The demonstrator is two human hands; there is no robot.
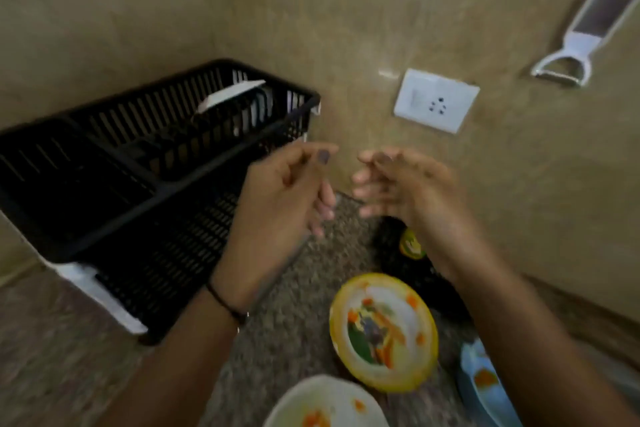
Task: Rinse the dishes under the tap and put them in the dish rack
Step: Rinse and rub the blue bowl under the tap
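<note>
Both my hands hover empty above the speckled counter (294, 315), palms facing each other. My left hand (287, 194) has loosely curled fingers beside the black dish rack (114, 184). My right hand (405, 187) is just right of it, fingers relaxed. Below them lies a yellow-rimmed plate (382, 329) smeared with food. A white plate (325, 406) with orange bits sits at the bottom edge. A blue dish (485, 388) lies at the lower right. A white item (230, 95) stands inside the rack's far section. No tap is in view.
A dark object with a yellow-green label (410, 246) lies behind the yellow plate under my right wrist. On the beige wall are a white socket (436, 100) and a hanging white peeler (561, 69). The rack stands on a white tray (100, 295).
</note>
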